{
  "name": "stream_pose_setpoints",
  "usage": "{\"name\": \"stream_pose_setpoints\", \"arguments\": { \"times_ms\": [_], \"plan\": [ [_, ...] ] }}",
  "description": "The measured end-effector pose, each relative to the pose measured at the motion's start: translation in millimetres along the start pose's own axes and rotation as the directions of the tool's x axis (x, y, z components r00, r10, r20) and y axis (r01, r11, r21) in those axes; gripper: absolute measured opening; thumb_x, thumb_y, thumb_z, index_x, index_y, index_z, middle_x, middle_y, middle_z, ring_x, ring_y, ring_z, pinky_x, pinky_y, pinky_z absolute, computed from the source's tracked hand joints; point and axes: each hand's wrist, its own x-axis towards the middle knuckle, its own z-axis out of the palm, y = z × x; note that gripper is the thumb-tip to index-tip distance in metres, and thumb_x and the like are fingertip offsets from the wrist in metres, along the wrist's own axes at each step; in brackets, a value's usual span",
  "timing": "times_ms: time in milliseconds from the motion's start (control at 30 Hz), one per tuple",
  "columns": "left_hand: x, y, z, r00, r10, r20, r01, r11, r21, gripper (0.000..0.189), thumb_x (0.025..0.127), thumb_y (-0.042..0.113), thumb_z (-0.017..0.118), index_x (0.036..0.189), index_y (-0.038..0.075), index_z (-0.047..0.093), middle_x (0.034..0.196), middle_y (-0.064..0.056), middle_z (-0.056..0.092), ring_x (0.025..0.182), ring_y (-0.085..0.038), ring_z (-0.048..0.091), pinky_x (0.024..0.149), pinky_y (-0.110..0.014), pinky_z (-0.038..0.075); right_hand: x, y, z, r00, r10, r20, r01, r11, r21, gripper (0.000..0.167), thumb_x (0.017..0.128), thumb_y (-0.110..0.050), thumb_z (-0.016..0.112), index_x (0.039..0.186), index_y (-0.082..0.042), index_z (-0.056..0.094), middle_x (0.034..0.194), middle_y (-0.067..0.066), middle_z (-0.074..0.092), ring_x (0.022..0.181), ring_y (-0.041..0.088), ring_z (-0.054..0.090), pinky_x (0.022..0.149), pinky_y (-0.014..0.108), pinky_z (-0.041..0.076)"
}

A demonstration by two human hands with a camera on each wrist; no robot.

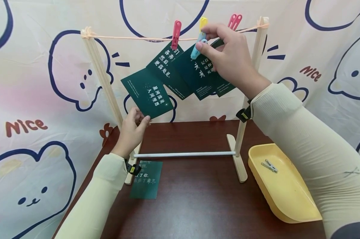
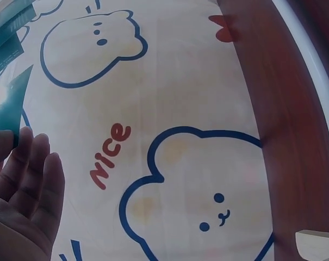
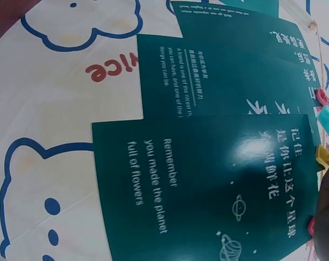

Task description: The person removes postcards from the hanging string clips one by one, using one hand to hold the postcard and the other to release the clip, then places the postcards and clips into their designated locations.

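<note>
My left hand (image 1: pixel 130 132) pinches the lower corner of a dark green card with white lettering (image 1: pixel 153 94); that corner also shows in the left wrist view. My right hand (image 1: pixel 235 54) grips a light blue clothespin (image 1: pixel 198 46) at the string (image 1: pixel 132 38), in front of overlapping green cards. Whether its jaws clamp a card, I cannot tell. On the string sit a red clothespin (image 1: pixel 176 35), a yellow clothespin (image 1: pixel 203 22) and pink-red clothespins (image 1: pixel 235 22) partly behind my right hand. Cards with printed text (image 3: pixel 208 185) hang below them.
A wooden stand (image 1: pixel 100 76) carries the string, with a white bar (image 1: pixel 182 154) low across it. Another green card (image 1: pixel 147 186) lies on the brown table (image 1: pixel 194 205) by the left foot. At right, a yellow tray (image 1: pixel 287 199) contains a grey clothespin (image 1: pixel 270 166).
</note>
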Motion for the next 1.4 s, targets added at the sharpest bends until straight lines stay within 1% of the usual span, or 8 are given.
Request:
{"name": "stream_pose_setpoints", "arguments": {
  "times_ms": [167, 367, 600, 833, 967, 1067, 1200, 1400],
  "plan": [
    [-1.7, -2.7, -1.5, 1.0, 0.015, 0.0, -0.015, 1.0, 0.013, 0.028, 0.102, 0.026, 0.052, 0.125, 0.011, 0.045, 0.09, -0.001, 0.065, 0.083, -0.017, 0.059, 0.071, -0.033, 0.047, -2.5, 4.3, -1.7, 1.0, 0.012, -0.005, -0.012, 1.0, -0.009, 0.046, 0.093, -0.041, 0.063, 0.135, -0.021, 0.057, 0.121, -0.006, 0.061, 0.066, 0.018, 0.059, 0.07, 0.025, 0.051],
    [-3.1, -6.3, -3.3, 1.0, 0.016, 0.008, -0.016, 1.0, 0.023, 0.029, 0.101, 0.025, 0.053, 0.124, 0.009, 0.044, 0.089, -0.007, 0.066, 0.081, -0.021, 0.06, 0.069, -0.034, 0.048, -5.5, 8.3, -3.9, 1.0, -0.001, -0.013, 0.001, 1.0, -0.022, 0.047, 0.093, -0.041, 0.063, 0.135, -0.022, 0.057, 0.119, -0.005, 0.061, 0.065, 0.017, 0.058, 0.068, 0.024, 0.05],
    [-6.4, -10.5, -6.8, 1.0, 0.007, 0.012, -0.008, 0.999, 0.042, 0.033, 0.102, 0.025, 0.053, 0.127, 0.008, 0.042, 0.09, -0.005, 0.066, 0.082, -0.019, 0.06, 0.07, -0.031, 0.048, -9.7, 14.7, -6.4, 1.0, -0.007, -0.007, 0.007, 1.0, -0.022, 0.045, 0.093, -0.04, 0.063, 0.134, -0.021, 0.058, 0.116, -0.005, 0.06, 0.063, 0.017, 0.056, 0.066, 0.024, 0.05],
    [-9.9, -15.7, -8.5, 1.0, 0.023, 0.016, -0.023, 0.999, 0.039, 0.034, 0.102, 0.021, 0.053, 0.129, 0.004, 0.041, 0.091, -0.01, 0.066, 0.084, -0.017, 0.061, 0.073, -0.027, 0.048, -14.0, 21.4, -9.7, 1.0, 0.011, 0.003, -0.011, 1.0, 0.005, 0.047, 0.093, -0.039, 0.063, 0.136, -0.021, 0.056, 0.117, -0.003, 0.058, 0.065, 0.018, 0.055, 0.069, 0.024, 0.051],
    [-12.2, -17.2, -9.0, 0.999, 0.026, 0.019, -0.027, 0.999, 0.04, 0.031, 0.101, 0.019, 0.054, 0.126, 0.005, 0.042, 0.091, -0.012, 0.066, 0.083, -0.019, 0.062, 0.074, -0.029, 0.048, -16.7, 25.3, -11.5, 1.0, 0.027, 0.008, -0.027, 1.0, 0.013, 0.047, 0.093, -0.038, 0.063, 0.136, -0.022, 0.056, 0.116, -0.003, 0.057, 0.066, 0.018, 0.056, 0.069, 0.024, 0.051],
    [-13.7, -18.4, -9.3, 0.999, 0.024, 0.021, -0.025, 0.998, 0.056, 0.031, 0.101, 0.019, 0.054, 0.126, 0.005, 0.042, 0.09, -0.01, 0.067, 0.084, -0.019, 0.063, 0.074, -0.03, 0.048, -19.1, 28.3, -13.6, 0.999, 0.038, 0.008, -0.039, 0.999, 0.018, 0.046, 0.093, -0.038, 0.063, 0.136, -0.023, 0.056, 0.116, -0.003, 0.057, 0.064, 0.018, 0.056, 0.067, 0.023, 0.05],
    [-16.9, -21.2, -10.6, 1.0, 0.002, 0.026, -0.004, 0.998, 0.064, 0.032, 0.101, 0.019, 0.054, 0.128, 0.005, 0.042, 0.09, -0.007, 0.067, 0.085, -0.018, 0.063, 0.075, -0.031, 0.05, -22.1, 32.3, -16.4, 0.999, 0.047, 0.012, -0.047, 0.999, 0.013, 0.046, 0.094, -0.038, 0.063, 0.137, -0.023, 0.056, 0.119, -0.002, 0.057, 0.065, 0.02, 0.058, 0.065, 0.023, 0.05],
    [-22.1, -26.6, -12.6, 0.999, -0.027, 0.036, 0.025, 0.998, 0.057, 0.042, 0.101, 0.019, 0.054, 0.136, 0.003, 0.037, 0.091, -0.009, 0.066, 0.087, -0.023, 0.064, 0.083, -0.041, 0.051, -26.4, 39.1, -20.4, 0.999, 0.049, 0.008, -0.049, 0.999, 0.001, 0.047, 0.094, -0.037, 0.064, 0.138, -0.023, 0.055, 0.12, 0.0, 0.057, 0.062, 0.018, 0.057, 0.065, 0.022, 0.05]
  ]
}}
